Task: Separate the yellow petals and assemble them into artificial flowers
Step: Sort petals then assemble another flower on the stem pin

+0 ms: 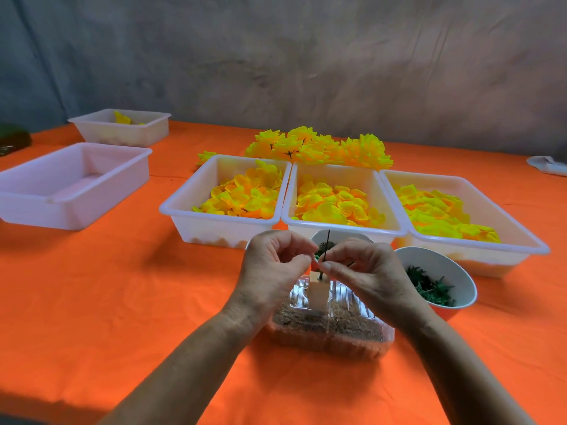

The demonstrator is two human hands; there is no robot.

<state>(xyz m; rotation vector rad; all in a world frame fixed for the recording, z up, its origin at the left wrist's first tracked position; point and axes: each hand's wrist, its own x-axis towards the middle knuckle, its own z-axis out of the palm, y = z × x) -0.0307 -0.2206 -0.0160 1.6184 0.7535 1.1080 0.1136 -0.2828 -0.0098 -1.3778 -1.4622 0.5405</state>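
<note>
A thin black needle (pixel 327 240) stands upright in a small white block (pixel 319 294) set in a clear box of sand (pixel 331 329). My right hand (pixel 368 271) pinches the needle's lower part. My left hand (pixel 273 265) is curled beside it, its fingertips pinching something small and green at the needle; what it is I cannot tell. Three white trays of loose yellow petals (pixel 245 194), (pixel 334 204), (pixel 441 216) sit behind. Finished yellow flowers (pixel 319 147) are piled behind the trays.
A bowl of green calyx pieces (pixel 432 286) stands right of my hands; another bowl (pixel 343 237) is behind them. An empty white tray (pixel 70 185) and a tray with a few petals (pixel 122 127) sit far left on the orange tablecloth (pixel 122 302).
</note>
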